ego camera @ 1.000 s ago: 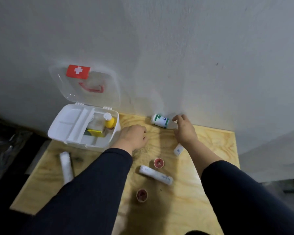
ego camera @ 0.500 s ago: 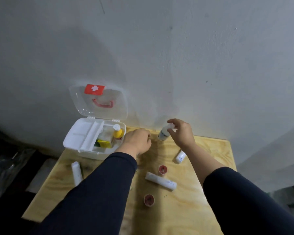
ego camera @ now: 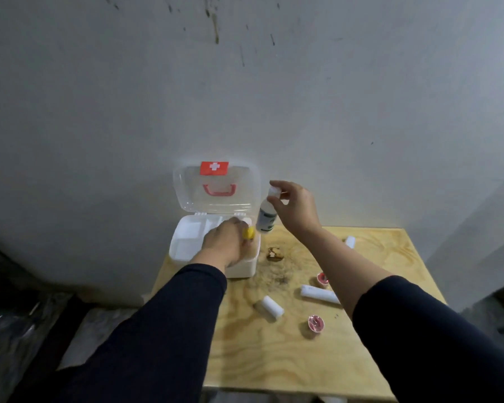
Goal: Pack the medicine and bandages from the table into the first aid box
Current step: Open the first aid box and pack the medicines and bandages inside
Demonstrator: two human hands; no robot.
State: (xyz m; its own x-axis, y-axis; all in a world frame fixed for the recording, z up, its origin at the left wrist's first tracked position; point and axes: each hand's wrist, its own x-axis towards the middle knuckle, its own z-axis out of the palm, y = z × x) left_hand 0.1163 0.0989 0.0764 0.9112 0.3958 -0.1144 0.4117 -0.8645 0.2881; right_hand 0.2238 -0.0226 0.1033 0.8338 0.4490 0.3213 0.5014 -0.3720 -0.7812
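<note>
The white first aid box (ego camera: 184, 248) stands at the table's back left corner, its clear lid (ego camera: 239, 181) with a red cross label raised. My left hand (ego camera: 224, 247) is over the box's right side, fingers curled around a yellow bottle (ego camera: 248, 233) inside it. My right hand (ego camera: 296, 209) pinches the cap of a white bottle with a green label (ego camera: 266, 220), which hangs upright in the air just right of the box. A short bandage roll (ego camera: 269, 308) and a longer one (ego camera: 319, 293) lie on the table.
The wooden table (ego camera: 274, 359) stands against a grey wall. Two small red cups (ego camera: 322, 279) (ego camera: 315, 324) and a small white tube (ego camera: 350, 241) lie on its right half. A brown patch (ego camera: 275, 253) marks the wood beside the box. Dark floor lies to the left.
My right hand has lifted the white bottle off the table and carried it left beside the box. My left hand has moved from the table into the box, onto the yellow bottle.
</note>
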